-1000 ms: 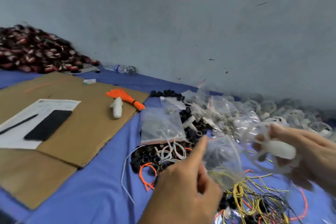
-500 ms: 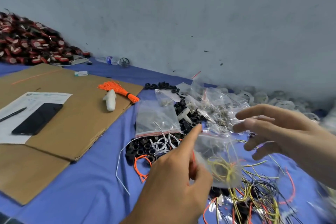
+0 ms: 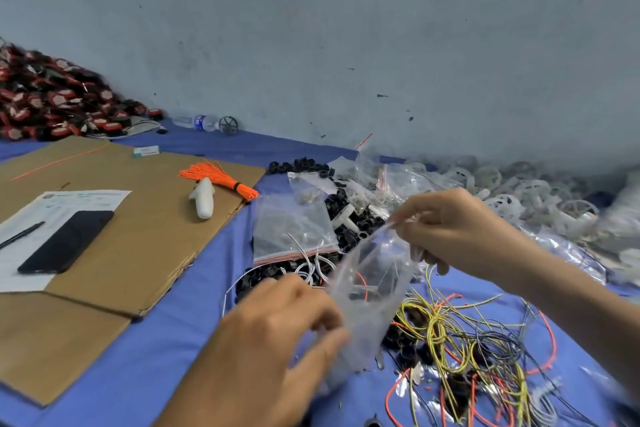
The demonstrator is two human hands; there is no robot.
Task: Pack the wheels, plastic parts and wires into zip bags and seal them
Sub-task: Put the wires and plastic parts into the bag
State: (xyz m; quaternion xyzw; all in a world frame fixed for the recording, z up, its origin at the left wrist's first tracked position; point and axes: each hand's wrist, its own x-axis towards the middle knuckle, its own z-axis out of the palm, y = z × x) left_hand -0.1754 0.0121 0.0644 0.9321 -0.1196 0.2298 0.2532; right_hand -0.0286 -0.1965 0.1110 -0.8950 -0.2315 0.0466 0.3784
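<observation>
A clear zip bag (image 3: 372,291) hangs stretched between both hands over the blue cloth. My left hand (image 3: 277,336) pinches its lower end; my right hand (image 3: 457,229) grips its upper edge. Small dark parts and a bit of orange wire show through the plastic, blurred. A tangle of yellow, black and orange wires (image 3: 478,350) lies below my right hand. Small black wheels (image 3: 349,222) are piled behind the bag. White plastic wheels (image 3: 519,194) are heaped along the wall at the right.
A flat stack of zip bags (image 3: 291,229) lies by the black wheels. Brown cardboard (image 3: 138,236) at left carries a phone (image 3: 67,241), a paper, an orange wire bundle (image 3: 221,178) and a white plastic piece (image 3: 203,197). Red-and-black parts (image 3: 52,100) are piled far left.
My right hand, holding a white plastic part a second ago, then empty and open, has come in and gripped the bag's upper edge. The bag now hangs stretched between both hands.
</observation>
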